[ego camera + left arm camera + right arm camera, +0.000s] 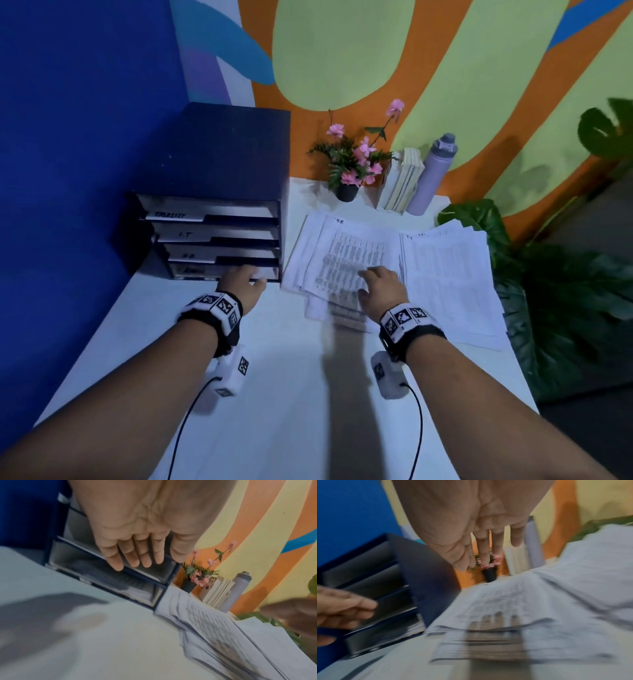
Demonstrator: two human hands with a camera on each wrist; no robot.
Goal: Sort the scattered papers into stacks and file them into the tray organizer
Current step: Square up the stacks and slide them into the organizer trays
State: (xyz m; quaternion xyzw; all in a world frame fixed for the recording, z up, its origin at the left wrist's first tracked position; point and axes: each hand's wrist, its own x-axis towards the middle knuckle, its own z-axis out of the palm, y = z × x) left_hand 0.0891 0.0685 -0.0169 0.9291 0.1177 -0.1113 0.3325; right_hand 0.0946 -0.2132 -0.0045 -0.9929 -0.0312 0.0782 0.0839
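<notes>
The dark blue tray organizer [219, 161] stands at the back left of the white table [291, 394], its four labelled trays facing me. My left hand [251, 274] reaches the front of the lowest tray; the left wrist view shows its fingers [137, 561] straight and holding nothing before the organizer [142, 580]. That tray holds papers [144, 593]. A fanned stack headed "H.R." [346, 250] lies right of the organizer. My right hand [371, 277] hovers over its near end, fingers [482, 550] straight, shadow on the stack [505, 601]. A second stack [448, 270] lies further right.
Along the back wall stand a potted pink flower [349, 164], upright books [402, 181] and a grey bottle [433, 174]. A leafy plant [565, 291] crowds the table's right edge. A blue wall closes the left side.
</notes>
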